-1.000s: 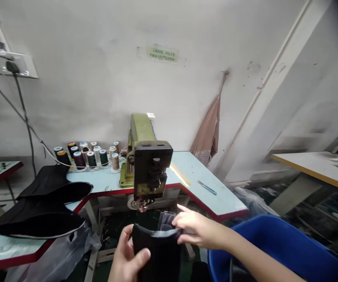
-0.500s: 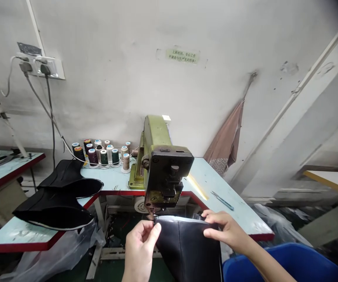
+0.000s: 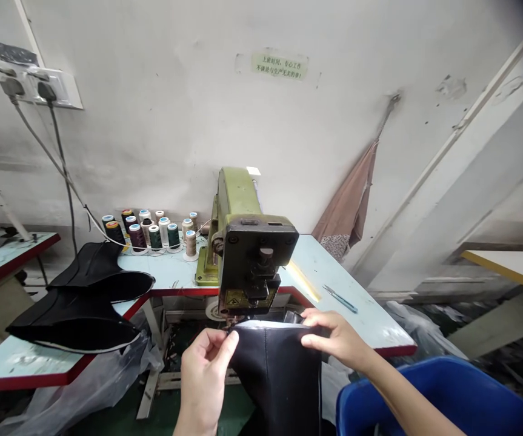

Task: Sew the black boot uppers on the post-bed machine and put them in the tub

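Observation:
A black boot upper [image 3: 279,369] hangs upright below the head of the green sewing machine [image 3: 245,212], its pale-lined top edge facing the machine. My left hand [image 3: 209,366] pinches the left end of that edge between thumb and fingers, close to the needle area. The right end is gripped by my right hand [image 3: 334,339], thumb in front and fingers behind. Whether the edge touches the needle or foot is hidden behind the machine head. More black boot uppers [image 3: 70,321] lie stacked on the left part of the table.
Several thread spools [image 3: 154,236] stand behind, left of the machine. Thread snips [image 3: 340,298] and a yellowish strip [image 3: 304,280] lie on the light-blue table [image 3: 370,321]. A blue bin [image 3: 443,387] is at lower right. A brown cloth [image 3: 349,206] hangs on the wall.
Both hands and the boot upper have shifted slightly left and up in the picture, as the whole view moved too. Both hands keep their hold on the edge.

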Demonstrator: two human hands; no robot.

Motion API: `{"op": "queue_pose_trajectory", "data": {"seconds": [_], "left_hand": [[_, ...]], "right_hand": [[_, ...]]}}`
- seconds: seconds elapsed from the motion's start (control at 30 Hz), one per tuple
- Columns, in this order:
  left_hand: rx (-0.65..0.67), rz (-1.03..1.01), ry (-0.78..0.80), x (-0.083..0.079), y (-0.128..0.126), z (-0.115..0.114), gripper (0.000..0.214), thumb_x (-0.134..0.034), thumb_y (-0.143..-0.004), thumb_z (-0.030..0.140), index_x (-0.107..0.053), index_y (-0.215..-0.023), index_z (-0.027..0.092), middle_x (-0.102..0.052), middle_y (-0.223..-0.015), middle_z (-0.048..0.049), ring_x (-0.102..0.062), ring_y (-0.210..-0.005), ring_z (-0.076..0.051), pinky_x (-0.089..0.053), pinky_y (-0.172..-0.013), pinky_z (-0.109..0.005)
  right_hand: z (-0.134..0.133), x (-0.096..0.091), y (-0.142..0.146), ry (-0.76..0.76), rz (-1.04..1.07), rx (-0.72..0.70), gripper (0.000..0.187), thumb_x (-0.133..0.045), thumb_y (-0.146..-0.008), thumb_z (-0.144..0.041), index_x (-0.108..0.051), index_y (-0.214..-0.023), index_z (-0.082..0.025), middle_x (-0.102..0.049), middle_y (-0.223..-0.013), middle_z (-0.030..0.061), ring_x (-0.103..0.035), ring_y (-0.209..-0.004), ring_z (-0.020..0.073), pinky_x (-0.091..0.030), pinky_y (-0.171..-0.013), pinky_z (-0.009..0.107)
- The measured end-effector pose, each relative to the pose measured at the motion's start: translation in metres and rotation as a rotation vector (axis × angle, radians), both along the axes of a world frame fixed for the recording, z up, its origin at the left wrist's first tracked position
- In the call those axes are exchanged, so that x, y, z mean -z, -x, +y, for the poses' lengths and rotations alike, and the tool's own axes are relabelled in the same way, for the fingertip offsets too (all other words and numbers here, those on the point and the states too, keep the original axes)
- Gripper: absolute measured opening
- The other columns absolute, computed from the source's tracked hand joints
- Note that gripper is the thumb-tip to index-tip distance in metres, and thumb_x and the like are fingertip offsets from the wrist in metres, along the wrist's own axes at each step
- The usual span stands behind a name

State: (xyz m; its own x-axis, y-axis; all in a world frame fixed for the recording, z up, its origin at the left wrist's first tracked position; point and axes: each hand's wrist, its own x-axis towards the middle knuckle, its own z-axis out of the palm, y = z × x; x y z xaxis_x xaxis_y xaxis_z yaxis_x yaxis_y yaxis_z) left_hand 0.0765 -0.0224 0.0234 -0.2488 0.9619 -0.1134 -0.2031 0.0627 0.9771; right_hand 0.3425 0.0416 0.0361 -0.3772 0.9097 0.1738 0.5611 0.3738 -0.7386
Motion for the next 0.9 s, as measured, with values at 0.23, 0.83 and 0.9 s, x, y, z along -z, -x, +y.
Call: {"op": "queue_pose_trajectory", "data": {"seconds": [0.23,0.83,0.9], "left_hand": [[-0.052,-0.027,0.018,0.013,0.016,0.001,0.038,-0.078,-0.068,0.052,-0.062,-0.073,0.017,-0.053,-0.069,0.0023,-0.044,-0.069,-0.013,-0.04,-0.064,-0.023],[-0.228,-0.276,0.128,0.012,0.073,0.003,0.049,-0.092,-0.042,0.045,-0.067,-0.073,0.016,-0.065,-0.073,0.0016,-0.056,-0.066,-0.01,-0.047,-0.055,-0.014],[-0.212,-0.279,0.148,0.013,0.079,0.004,0.049,-0.092,-0.042,0.046,-0.067,-0.073,0.017,-0.065,-0.073,0.0019,-0.057,-0.065,-0.009,-0.048,-0.055,-0.015]], "right_hand": [[0.007,-0.003,0.017,-0.011,0.026,-0.031,0.013,-0.067,-0.079,-0.029,-0.071,-0.073,-0.018,-0.069,-0.082,0.0049,-0.063,-0.082,0.0222,-0.05,-0.077,0.033],[0.006,-0.02,0.086,0.094,0.202,-0.063,0.026,-0.074,-0.073,-0.044,-0.075,-0.077,-0.018,-0.073,-0.082,0.005,-0.067,-0.078,0.022,-0.055,-0.08,0.038],[0.005,-0.021,0.092,0.111,0.21,-0.062,0.027,-0.075,-0.072,-0.044,-0.075,-0.077,-0.018,-0.074,-0.085,0.0051,-0.067,-0.081,0.0229,-0.055,-0.082,0.039]]}}
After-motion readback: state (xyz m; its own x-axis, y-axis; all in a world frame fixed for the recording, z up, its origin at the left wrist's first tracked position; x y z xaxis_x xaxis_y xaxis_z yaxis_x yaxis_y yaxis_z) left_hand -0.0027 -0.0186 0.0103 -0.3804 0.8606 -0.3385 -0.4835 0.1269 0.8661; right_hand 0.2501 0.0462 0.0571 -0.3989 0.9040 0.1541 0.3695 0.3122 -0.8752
